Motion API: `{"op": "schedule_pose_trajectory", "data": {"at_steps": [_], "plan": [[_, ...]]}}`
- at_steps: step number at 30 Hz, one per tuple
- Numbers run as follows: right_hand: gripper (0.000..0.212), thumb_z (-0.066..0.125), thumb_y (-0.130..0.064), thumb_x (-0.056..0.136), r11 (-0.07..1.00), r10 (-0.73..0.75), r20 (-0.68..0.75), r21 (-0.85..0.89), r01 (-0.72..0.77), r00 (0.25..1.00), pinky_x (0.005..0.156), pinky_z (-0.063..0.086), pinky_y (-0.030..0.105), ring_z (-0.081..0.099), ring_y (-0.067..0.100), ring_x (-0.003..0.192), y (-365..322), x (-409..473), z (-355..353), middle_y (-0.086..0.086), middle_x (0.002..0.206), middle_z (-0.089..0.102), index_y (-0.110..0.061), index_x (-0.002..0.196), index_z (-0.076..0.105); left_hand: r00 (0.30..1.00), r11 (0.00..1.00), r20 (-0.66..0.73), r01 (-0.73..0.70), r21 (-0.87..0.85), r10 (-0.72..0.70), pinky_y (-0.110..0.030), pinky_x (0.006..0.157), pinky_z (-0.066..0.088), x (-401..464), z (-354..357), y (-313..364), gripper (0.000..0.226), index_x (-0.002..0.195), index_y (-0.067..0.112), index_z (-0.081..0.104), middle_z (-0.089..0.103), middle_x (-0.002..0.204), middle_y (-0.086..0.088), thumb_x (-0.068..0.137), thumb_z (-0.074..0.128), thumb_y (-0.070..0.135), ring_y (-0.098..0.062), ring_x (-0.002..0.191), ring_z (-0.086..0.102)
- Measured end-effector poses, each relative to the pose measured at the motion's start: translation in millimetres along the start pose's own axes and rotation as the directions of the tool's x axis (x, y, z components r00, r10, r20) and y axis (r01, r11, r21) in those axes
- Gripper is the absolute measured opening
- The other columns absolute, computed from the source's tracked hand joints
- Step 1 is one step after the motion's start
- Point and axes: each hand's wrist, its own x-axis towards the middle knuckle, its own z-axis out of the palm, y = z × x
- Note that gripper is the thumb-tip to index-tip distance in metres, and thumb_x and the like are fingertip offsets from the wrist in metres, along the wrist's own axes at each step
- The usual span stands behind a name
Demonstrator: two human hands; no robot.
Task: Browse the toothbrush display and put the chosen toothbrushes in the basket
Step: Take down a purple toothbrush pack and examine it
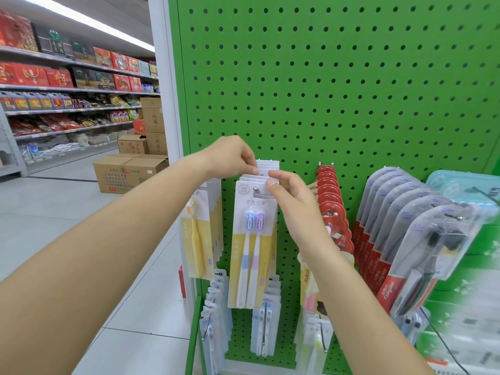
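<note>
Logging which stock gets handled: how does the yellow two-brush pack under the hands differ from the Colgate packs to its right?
The yellow pack is flat card showing a blue and a purple brush; the Colgate packs are bulging clear blisters over red card with dark brushes. Both hands pinch the yellow row's tops; the Colgate row is untouched. Both hang from pegboard hooks.

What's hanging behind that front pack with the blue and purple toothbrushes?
Behind the front pack hang more white-topped packs on the same hook, against the green pegboard. Only their top edges show; both hands pinch them. Their contents are covered.
</note>
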Motion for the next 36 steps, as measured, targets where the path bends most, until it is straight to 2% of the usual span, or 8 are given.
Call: {"op": "schedule_pose_trajectory", "data": {"at_steps": [3,12,18,21,25,31,34,36], "plan": [[0.016,0.054,-0.025,0.097,1.0,-0.01,-0.006,-0.003,0.01,1.0,0.079,0.04,0.008,0.056,-0.004,0.1,-1,0,1,-0.02,0.106,0.059,-0.03,0.112,0.057,0.998,1.0,-0.065,-0.018,0.013,0.019,-0.027,0.073,0.046,-3,1,-2,0.01,0.083,0.022,0.068,0.064,0.078,0.011,0.091,0.067,0.027,-0.013,0.081,0.061],[0.016,0.053,-0.026,0.098,1.0,0.011,-0.017,-0.009,-0.011,1.0,0.084,0.038,0.011,0.052,0.005,0.116,-6,-2,2,-0.016,0.116,0.057,-0.032,0.112,0.055,0.993,0.998,-0.098,0.064,-0.003,-0.064,-0.025,0.073,0.042,-24,-11,-12,0.015,0.09,0.011,0.074,0.064,0.078,0.011,0.092,0.065,0.024,-0.011,0.081,0.059],[0.033,0.054,-0.028,0.098,0.999,0.023,-0.045,-0.026,-0.024,0.999,0.104,0.037,0.025,0.047,0.007,0.125,-10,-9,4,-0.009,0.132,0.053,-0.025,0.13,0.05,0.974,0.989,-0.188,0.138,0.048,-0.126,-0.019,0.051,0.037,-49,-8,-11,0.014,0.077,0.008,0.074,0.067,0.073,0.007,0.084,0.065,0.016,-0.003,0.06,0.053],[0.041,0.055,-0.029,0.097,0.999,-0.02,-0.123,-0.035,0.016,0.992,0.108,0.034,0.028,0.043,0.002,0.126,-11,-16,4,-0.014,0.135,0.047,-0.025,0.136,0.044,0.916,0.982,-0.367,0.186,0.034,-0.16,-0.024,0.06,0.041,-63,-8,-6,0.014,0.075,0.01,0.073,0.065,0.071,0.005,0.082,0.065,0.019,-0.015,0.073,0.059],[0.04,0.054,-0.024,0.098,0.988,-0.144,-0.176,-0.072,0.133,0.974,0.1,0.03,0.014,0.041,-0.005,0.123,-18,-33,5,-0.019,0.131,0.046,-0.026,0.137,0.043,0.82,0.984,-0.544,0.155,-0.086,-0.176,-0.027,0.073,0.045,-84,-16,9,0.012,0.074,0.016,0.07,0.058,0.064,0.014,0.082,0.063,0.021,-0.015,0.077,0.059],[0.037,0.052,-0.013,0.097,0.965,-0.262,-0.216,-0.048,0.258,0.941,0.101,0.037,0.013,0.045,-0.01,0.12,-34,-62,2,-0.012,0.132,0.052,-0.027,0.131,0.045,0.648,0.984,-0.74,0.111,-0.142,-0.181,-0.021,0.061,0.037,-111,-29,29,0.015,0.076,0.019,0.072,0.057,0.06,0.015,0.081,0.059,0.026,-0.01,0.07,0.056],[0.035,0.051,-0.009,0.097,0.957,-0.287,-0.216,-0.021,0.289,0.933,0.094,0.04,0.009,0.049,-0.007,0.117,-40,-75,-1,-0.014,0.126,0.055,-0.028,0.126,0.047,0.585,0.99,-0.8,0.041,-0.135,-0.133,-0.007,0.056,0.032,-124,-37,42,0.015,0.074,0.019,0.069,0.055,0.058,0.014,0.082,0.059,0.026,-0.007,0.062,0.052],[0.033,0.051,-0.009,0.097,0.963,-0.259,-0.211,0.026,0.27,0.943,0.09,0.045,0.014,0.055,0.002,0.111,-40,-82,-4,-0.013,0.121,0.057,-0.03,0.122,0.049,0.569,0.989,-0.815,-0.02,-0.146,-0.109,-0.014,0.061,0.037,-134,-38,51,0.016,0.075,0.016,0.07,0.061,0.062,0.005,0.082,0.059,0.026,-0.009,0.065,0.053]]}}
